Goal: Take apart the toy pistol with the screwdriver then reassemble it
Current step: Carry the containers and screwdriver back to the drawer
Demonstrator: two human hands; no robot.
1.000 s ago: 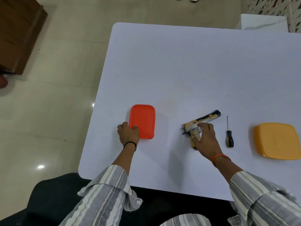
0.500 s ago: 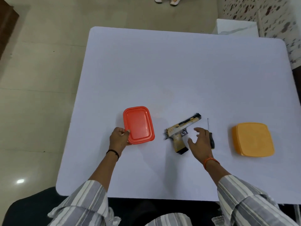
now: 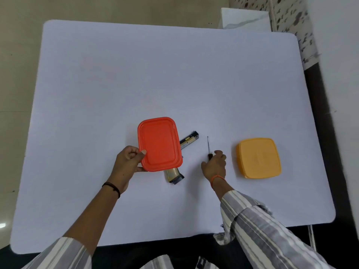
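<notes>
Red lid lifted, screwdriver grasped

Since 0.5 s ago, the left hand pinches the red lid over the toy pistol; the right hand, fingers curled, now grips the screwdriver on the table.

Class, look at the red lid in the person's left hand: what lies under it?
Under the red lid, held by the left hand, lies the toy pistol. Its barrel end and grip base stick out; its middle section is covered and cannot be seen.
</notes>
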